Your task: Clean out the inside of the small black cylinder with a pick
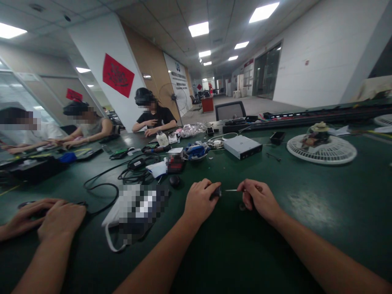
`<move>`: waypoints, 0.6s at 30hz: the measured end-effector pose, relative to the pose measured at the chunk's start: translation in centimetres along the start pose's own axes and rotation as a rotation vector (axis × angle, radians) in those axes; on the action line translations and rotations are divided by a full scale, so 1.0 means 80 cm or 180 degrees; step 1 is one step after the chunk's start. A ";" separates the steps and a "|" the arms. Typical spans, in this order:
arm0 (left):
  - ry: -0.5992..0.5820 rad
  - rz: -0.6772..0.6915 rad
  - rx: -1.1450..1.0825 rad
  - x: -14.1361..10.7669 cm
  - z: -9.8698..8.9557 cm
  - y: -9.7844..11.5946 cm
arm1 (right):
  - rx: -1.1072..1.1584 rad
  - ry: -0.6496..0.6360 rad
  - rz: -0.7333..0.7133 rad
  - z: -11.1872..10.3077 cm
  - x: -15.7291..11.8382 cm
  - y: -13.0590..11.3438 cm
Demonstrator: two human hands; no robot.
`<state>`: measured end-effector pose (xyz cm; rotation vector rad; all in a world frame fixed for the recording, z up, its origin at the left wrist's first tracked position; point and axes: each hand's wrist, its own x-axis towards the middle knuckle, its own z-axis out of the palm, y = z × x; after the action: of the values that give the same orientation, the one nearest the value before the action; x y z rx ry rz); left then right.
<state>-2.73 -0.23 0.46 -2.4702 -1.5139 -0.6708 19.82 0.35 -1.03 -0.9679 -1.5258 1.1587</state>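
My left hand [199,201] rests on the green table [306,228], fingers closed around a small black part [216,192]. My right hand [256,197] sits just to its right, pinching a thin screwdriver [232,190] whose metal tip points left and meets the black part. Both forearms lie on the table. A small round dark piece [241,207] lies under my right hand. Most of the black part is hidden inside my left fist.
A white fan grille with a motor [321,147] lies far right. A grey drive box [242,146], cables [134,171], a black knob [174,180] and a face mask [114,220] are spread left and ahead. Another person's hands [49,220] rest at the near left; other people sit at the far left.
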 end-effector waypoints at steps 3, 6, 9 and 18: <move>0.0008 -0.0117 0.0011 0.000 0.000 -0.001 | -0.0229 0.0171 -0.0057 0.002 -0.002 0.000; -0.0092 -0.0263 0.0041 0.000 0.001 0.002 | -0.0734 0.0054 -0.0180 0.007 -0.007 -0.009; -0.0135 -0.0471 0.0021 0.000 0.002 0.006 | -0.1738 0.0035 -0.0472 0.015 -0.015 -0.018; -0.0526 -0.0273 -0.0026 -0.001 0.001 0.005 | -0.1489 -0.0818 -0.0488 0.011 -0.019 -0.014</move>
<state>-2.39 -0.43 0.42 -2.5342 -1.6866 -0.4971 19.26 -1.55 -0.37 -1.0068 -2.1003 0.8553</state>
